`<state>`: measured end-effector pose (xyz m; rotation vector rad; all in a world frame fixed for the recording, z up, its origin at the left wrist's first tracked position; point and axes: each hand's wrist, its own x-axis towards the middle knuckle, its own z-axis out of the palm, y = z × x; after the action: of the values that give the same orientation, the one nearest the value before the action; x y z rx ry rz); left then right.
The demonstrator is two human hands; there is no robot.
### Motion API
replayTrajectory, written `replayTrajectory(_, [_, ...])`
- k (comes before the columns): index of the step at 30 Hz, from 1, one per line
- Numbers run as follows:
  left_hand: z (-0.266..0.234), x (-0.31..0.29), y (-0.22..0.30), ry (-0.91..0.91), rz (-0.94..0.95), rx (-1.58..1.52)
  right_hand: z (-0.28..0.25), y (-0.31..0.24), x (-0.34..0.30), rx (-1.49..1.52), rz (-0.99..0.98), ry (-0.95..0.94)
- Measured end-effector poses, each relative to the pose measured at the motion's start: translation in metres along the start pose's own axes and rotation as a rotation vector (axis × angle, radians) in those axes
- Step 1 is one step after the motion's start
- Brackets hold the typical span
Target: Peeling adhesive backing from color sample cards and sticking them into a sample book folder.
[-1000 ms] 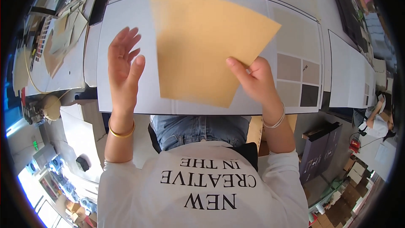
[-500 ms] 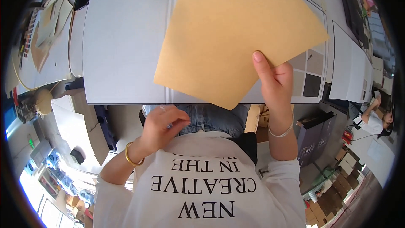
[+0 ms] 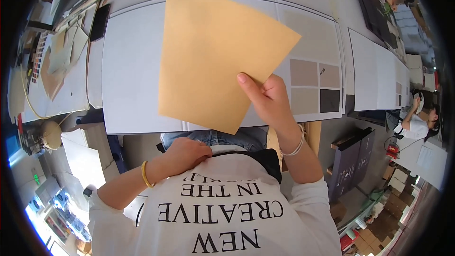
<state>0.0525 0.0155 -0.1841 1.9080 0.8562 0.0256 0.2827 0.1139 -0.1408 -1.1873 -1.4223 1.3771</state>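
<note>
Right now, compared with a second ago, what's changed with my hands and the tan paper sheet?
Your left hand has drawn back toward you, from over the white board's left side to the front of the white shirt. The tan paper sheet swung right, then back left over the board. Nothing was visibly let go. Your right hand still pinches the sheet's edge.

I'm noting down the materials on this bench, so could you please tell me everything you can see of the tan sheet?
The tan sheet looks like thin paper or card: plain, smooth and straight-edged, with no clear print or creases. It is held nearly flat and turned askew above the white panel, its bottom corner reaching just past the panel's near edge. The right hand grips its lower right edge, thumb on top. Whether it touches the panel is unclear.
</note>
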Motion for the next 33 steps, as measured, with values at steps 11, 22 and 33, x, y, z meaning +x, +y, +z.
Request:
replayTrajectory(11, [-0.015,0.019,0.011,-0.288,0.069,0.555,0.0,0.0,0.008,-0.038,0.005,-0.017])
replayTrajectory(22, [0.001,0.004,-0.007,0.042,0.328,0.913,0.016,0.009,0.015,-0.009,0.0,-0.074])
replayTrajectory(33, [0.04,-0.009,-0.051,-0.004,0.405,0.771,0.02,0.024,0.012,-0.005,-0.072,-0.111])
